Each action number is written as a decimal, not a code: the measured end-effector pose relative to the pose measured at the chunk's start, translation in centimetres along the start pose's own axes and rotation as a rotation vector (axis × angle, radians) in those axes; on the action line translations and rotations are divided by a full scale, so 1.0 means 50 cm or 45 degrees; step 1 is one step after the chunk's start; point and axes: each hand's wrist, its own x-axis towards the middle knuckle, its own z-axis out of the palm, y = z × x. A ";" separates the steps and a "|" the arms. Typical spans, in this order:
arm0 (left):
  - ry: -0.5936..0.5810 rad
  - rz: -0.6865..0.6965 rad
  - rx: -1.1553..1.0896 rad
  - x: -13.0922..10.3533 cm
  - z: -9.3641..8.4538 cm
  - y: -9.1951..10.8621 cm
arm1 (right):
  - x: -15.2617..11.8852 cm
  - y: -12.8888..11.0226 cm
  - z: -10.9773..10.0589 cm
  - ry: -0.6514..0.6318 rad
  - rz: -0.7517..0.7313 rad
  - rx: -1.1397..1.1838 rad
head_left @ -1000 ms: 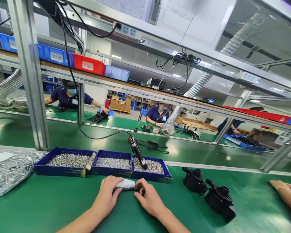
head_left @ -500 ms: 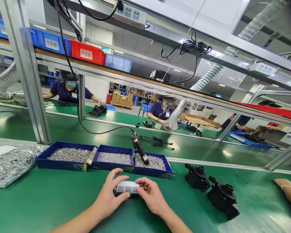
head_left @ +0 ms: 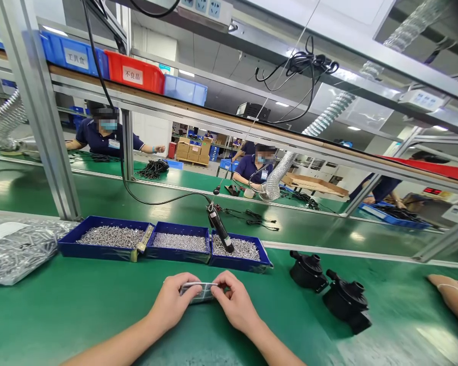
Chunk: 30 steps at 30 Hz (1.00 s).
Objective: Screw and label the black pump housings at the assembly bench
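A small flat grey piece with a pale grid of labels (head_left: 202, 293) is held just above the green bench, in front of the screw trays. My left hand (head_left: 174, 301) grips its left end between thumb and fingers. At the right end my right hand (head_left: 234, 302) pinches it with thumb and curled fingers. Behind the hands hangs a black electric screwdriver (head_left: 220, 229), its lower end over the right blue tray (head_left: 240, 264) of screws.
Two more blue trays (head_left: 99, 252) of small metal parts and a plastic bag of parts (head_left: 23, 254) line the left. Two black pumps (head_left: 347, 300) stand right. Another person's arm (head_left: 452, 297) rests at the far right. Co-workers sit beyond the metal frame.
The label-bearing piece has tilted, so its face looks different. The fingers of my left hand, spread before, have closed on it. The view has shifted slightly.
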 end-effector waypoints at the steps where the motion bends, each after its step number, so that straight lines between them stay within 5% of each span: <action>1: -0.005 -0.009 -0.001 0.001 0.001 0.002 | -0.001 0.000 0.001 -0.002 -0.013 -0.021; 22: 0.029 -0.108 -0.032 -0.002 0.001 0.014 | -0.006 0.003 -0.030 0.131 -0.586 -0.235; 30: -0.003 0.036 -0.014 -0.010 0.015 0.009 | -0.014 -0.019 0.002 0.105 -0.447 -0.052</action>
